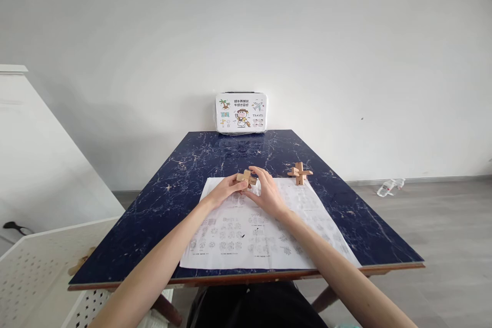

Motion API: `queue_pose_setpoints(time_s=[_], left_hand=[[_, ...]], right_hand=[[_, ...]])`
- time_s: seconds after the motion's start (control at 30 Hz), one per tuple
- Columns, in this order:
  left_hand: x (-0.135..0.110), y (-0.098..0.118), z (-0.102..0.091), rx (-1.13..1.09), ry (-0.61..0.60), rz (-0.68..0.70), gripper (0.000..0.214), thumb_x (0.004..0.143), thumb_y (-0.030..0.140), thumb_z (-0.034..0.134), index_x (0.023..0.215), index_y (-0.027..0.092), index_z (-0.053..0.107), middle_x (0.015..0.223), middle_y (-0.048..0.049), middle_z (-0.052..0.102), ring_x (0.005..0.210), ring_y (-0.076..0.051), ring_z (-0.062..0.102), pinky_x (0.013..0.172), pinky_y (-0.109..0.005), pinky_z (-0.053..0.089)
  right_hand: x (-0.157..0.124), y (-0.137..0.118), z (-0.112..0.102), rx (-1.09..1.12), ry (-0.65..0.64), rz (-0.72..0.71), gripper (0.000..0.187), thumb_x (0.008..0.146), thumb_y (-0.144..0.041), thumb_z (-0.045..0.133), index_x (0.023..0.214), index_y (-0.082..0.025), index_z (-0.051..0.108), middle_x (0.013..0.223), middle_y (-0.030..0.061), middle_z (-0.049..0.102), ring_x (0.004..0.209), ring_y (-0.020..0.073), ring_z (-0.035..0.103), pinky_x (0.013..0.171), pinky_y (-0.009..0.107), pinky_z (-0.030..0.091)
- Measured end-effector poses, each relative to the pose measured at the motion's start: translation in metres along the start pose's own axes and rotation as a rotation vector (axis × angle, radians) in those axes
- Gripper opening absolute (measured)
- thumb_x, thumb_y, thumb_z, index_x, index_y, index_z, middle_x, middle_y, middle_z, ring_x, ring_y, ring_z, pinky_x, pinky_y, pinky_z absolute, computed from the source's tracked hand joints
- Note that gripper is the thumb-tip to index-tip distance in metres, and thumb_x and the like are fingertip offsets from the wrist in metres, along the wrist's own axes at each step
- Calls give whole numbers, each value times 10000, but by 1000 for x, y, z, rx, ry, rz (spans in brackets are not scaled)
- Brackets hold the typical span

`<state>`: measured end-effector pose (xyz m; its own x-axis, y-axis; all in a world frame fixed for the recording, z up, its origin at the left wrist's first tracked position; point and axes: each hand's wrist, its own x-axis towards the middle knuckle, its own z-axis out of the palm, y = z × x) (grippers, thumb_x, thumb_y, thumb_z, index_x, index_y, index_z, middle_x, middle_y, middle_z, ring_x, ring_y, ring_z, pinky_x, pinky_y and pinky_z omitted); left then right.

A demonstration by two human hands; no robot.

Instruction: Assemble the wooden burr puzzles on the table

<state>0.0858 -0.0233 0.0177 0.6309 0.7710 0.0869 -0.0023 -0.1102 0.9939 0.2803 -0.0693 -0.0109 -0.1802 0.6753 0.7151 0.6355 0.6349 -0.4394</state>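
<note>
Left hand (226,189) and right hand (268,197) both grasping small pale-wooden block assembly (247,176) between them; white printed paper sheet (234,261) beneath; light-brown wooden cross-shaped puzzle (299,173) right of right hand

Wooden blocks (246,177), paper sheet (230,220), glossy tabletop (188,159)

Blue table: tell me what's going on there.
A person sits at the table, with a cluster of wooden blocks between both hands. The left hand pinches it; the right hand curls around the other side, though its grip is unclear. A printed sheet lies under the hands. A wooden cross stands by its far right corner, and a white case stands at the table's far edge.
</note>
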Motion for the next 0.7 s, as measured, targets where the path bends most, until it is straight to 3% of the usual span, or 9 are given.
queue_pose_setpoints(time_s=[0.1, 0.3, 0.7], left_hand=[[1, -1, -1, -40, 21, 14, 475, 841, 505, 767, 1171, 174, 678, 1085, -97, 690, 960, -219, 616, 836, -326, 452], [3, -2, -7, -116, 93, 9, 441, 827, 544, 759, 1051, 169, 699, 958, -69, 665, 845, -195, 590, 793, -325, 445], [2, 0, -5, -70, 64, 4, 488, 842, 542, 750, 1155, 168, 718, 1004, -78, 654, 898, -199, 564, 809, -308, 436]], right_hand=[[0, 2, 2, 16, 25, 9, 628, 964, -469, 628, 1492, -251, 366, 1431, 161, 524, 1322, 320, 523, 1076, 520, 476], [1, 2, 1, 50, 17, -23, 294, 1054, -366, 467, 1312, -246, 539, 1287, 140, 578, 1199, 277, 595, 1017, 461, 523], [2, -1, -2, 49, 1, 51, 261, 1067, -363, 404, 1222, -207, 545, 1049, 106, 651, 936, 241, 644, 815, 382, 532]])
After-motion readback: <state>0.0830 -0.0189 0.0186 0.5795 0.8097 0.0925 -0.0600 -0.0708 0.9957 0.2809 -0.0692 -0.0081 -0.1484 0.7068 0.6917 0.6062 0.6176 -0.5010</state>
